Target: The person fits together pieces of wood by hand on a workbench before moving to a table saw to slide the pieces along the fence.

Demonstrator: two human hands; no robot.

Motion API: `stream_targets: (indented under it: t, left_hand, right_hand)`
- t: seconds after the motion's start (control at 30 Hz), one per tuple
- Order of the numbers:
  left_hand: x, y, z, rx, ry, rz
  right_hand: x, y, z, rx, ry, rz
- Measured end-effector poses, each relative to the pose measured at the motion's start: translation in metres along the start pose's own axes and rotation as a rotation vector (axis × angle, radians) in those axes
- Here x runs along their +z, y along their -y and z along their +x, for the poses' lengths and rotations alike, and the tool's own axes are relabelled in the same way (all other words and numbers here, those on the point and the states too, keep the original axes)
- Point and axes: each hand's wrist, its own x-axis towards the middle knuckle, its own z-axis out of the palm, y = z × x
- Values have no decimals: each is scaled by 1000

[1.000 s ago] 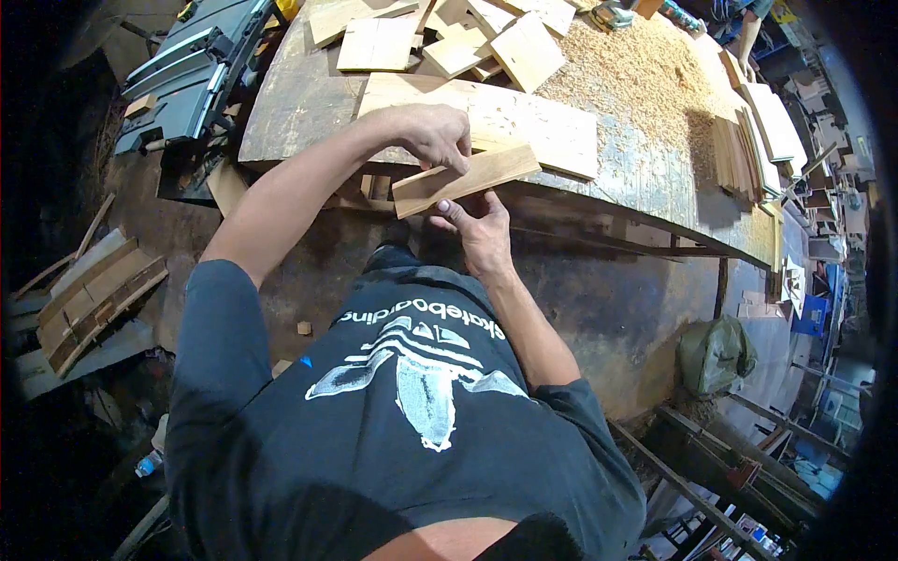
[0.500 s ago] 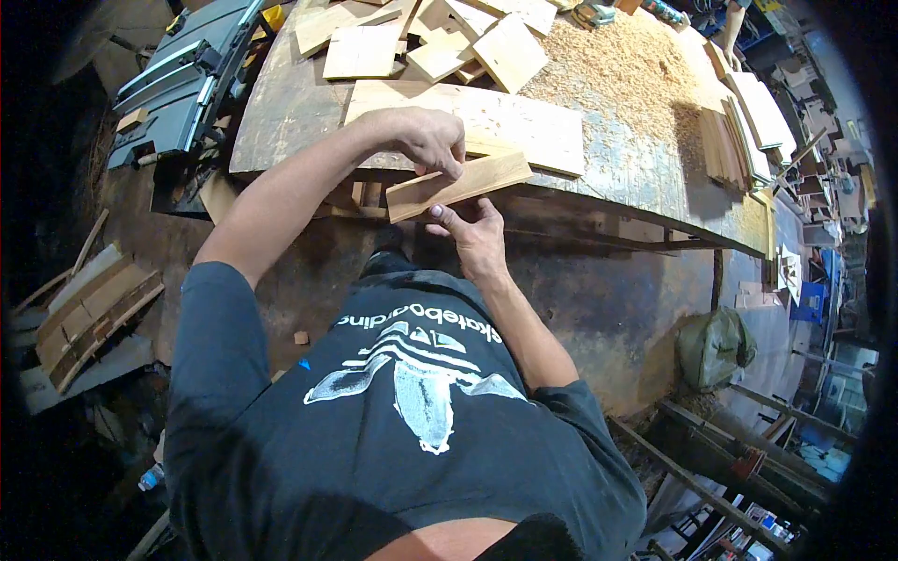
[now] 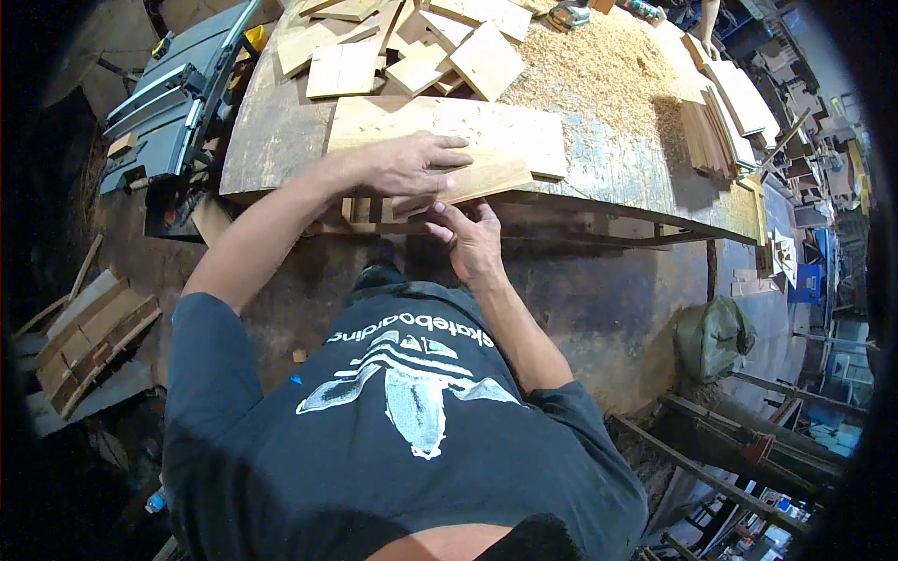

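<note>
A narrow wooden board [image 3: 496, 178] is held at the near edge of the workbench, over the lower part of a wider pale plank [image 3: 524, 140] on the bench top. My left hand [image 3: 416, 166] lies across the narrow board's left part with its fingers stretched out. From below, my right hand [image 3: 475, 241] grips the board's near edge between thumb and fingers. Part of the board's left end is covered by my left hand.
Several cut wood pieces [image 3: 341, 70] are heaped at the back of the workbench [image 3: 617, 192]. Wood shavings [image 3: 608, 65] spread beside them. Stacked boards [image 3: 706, 140] stand at the right. A grey-blue machine [image 3: 159, 112] sits to the left, a green sack [image 3: 713, 338] on the floor.
My left hand has gone from curled fingertips at the narrow board to lying flat across it. My right hand keeps its hold underneath. The view has shifted slightly.
</note>
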Motion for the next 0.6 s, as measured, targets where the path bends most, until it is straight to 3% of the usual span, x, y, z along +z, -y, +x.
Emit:
stream_targets:
  t: [0.07, 0.23, 0.6]
  left_hand:
    - [22, -4, -8, -91, -98, -107]
    - [20, -3, -13, -86, -35, -281]
    - [19, -1, -16, -62, -126, -254]
  right_hand:
    - [-5, -3, 5, -18, 24, 30]
    - [-4, 0, 2, -8, 39, 27]
    - [5, 6, 1, -28, 95, 21]
